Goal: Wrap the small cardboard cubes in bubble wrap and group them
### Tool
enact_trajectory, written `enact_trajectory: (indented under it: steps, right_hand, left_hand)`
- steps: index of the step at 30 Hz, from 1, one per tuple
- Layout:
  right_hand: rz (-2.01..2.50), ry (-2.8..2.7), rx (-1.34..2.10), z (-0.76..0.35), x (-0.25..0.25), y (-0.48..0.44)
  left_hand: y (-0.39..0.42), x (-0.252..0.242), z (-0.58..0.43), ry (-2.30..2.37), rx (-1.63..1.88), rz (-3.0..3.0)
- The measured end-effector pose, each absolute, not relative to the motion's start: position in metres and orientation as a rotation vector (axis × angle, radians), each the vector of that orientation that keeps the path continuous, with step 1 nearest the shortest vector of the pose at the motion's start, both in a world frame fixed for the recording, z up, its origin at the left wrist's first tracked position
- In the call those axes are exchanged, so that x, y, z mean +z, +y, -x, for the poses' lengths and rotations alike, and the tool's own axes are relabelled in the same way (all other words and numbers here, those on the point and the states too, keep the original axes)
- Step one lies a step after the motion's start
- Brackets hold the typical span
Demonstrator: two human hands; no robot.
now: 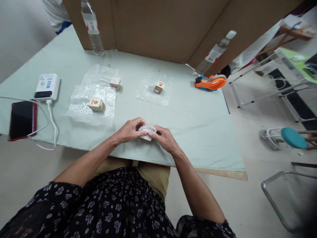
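Observation:
Close to the table's front edge, a small box wrapped in bubble wrap point(148, 131) is held between my two hands. My left hand point(131, 130) grips its left side, the thumb lying across the front. From the other side my right hand point(165, 138) closes on it, thumb pressed to the wrap. Most of the box is hidden by wrap and fingers. Beyond my hands, a small box point(158, 87) rests on a sheet of bubble wrap point(143, 93). To the left, two more small boxes, one cream point(96, 104) and one white point(115, 83), lie on other bubble wrap sheets point(81, 102).
An orange tape dispenser point(213, 82) lies at the right. Two plastic bottles point(92, 29) point(215, 53) stand against a cardboard panel point(153, 29) at the back. At left are a white power bank point(47, 86), its cable point(53, 125) and a phone point(22, 119).

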State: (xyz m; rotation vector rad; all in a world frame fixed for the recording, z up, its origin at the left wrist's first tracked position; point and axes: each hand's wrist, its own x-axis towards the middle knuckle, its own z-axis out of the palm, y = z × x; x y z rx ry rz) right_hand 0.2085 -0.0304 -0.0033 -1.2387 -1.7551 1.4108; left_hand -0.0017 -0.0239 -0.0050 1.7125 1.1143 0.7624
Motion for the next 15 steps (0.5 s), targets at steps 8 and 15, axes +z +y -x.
enact_trajectory:
  steps: [8, 15]
  right_hand:
    - [1.270, -1.846, 1.268, -0.209, -0.005, -0.028]
    - [1.347, -1.714, 1.163, -0.208, -0.015, -0.030]
  left_hand:
    - [-0.027, -0.016, 0.003, 1.088, 0.744, -1.598]
    - [-0.024, -0.013, 0.007, 1.050, 0.671, -1.535]
